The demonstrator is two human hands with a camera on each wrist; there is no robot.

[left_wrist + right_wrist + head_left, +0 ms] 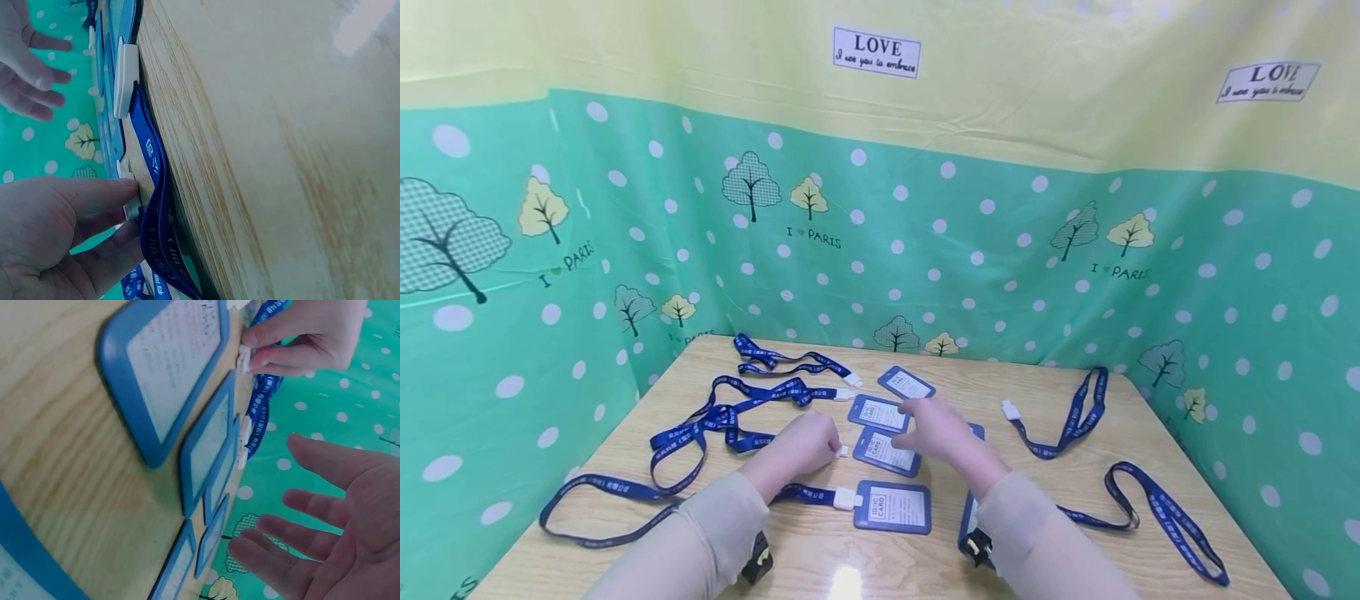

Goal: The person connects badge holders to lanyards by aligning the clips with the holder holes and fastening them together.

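Note:
My left hand [801,442] pinches the white plastic clip [843,452] of a blue lanyard [747,442] between thumb and fingers, just left of a blue card holder [880,452]. My right hand [951,437] hovers over the right side of the card holders, fingers spread and apart from them, as the right wrist view shows. Nearer me, another card holder [892,507] lies with a lanyard's white clip [847,498] at its left end. Behind are two more card holders, one in the middle [874,412] and one at the back [906,383].
Other lanyards lie at the back left [801,363] and on the left [602,483]. On the right are a lanyard with a white clip [1071,429] and a looped lanyard [1172,508]. Card holders [967,517] lie partly under my right arm. A patterned curtain [970,275] borders the table.

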